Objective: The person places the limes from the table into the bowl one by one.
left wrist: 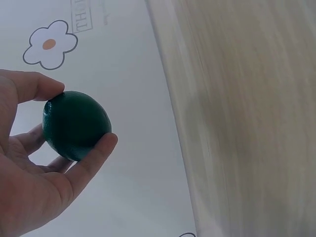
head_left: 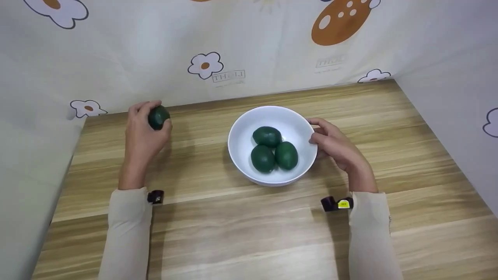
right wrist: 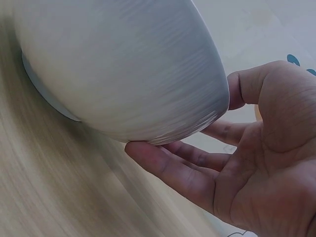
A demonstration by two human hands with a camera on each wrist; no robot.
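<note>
My left hand (head_left: 146,134) grips a smooth dark green avocado (head_left: 158,117) between thumb and fingers, above the back left of the table. In the left wrist view the avocado (left wrist: 76,126) shows glossy and rounded, with fingertips on opposite sides of it. A white bowl (head_left: 243,167) stands to the right of it, near the table's middle. Inside lie three similar avocados (head_left: 286,155), touching one another. My right hand (head_left: 336,146) holds the bowl by its right side. Seen from the right wrist, the thumb is at the rim of the bowl (right wrist: 123,74) and fingers lie against its outer wall.
The wood-patterned table (head_left: 241,233) meets a pale wall covering (head_left: 155,50) printed with flowers along its back edge. More pale covering (head_left: 459,97) rises at the right side. A small dark camera is worn at each wrist.
</note>
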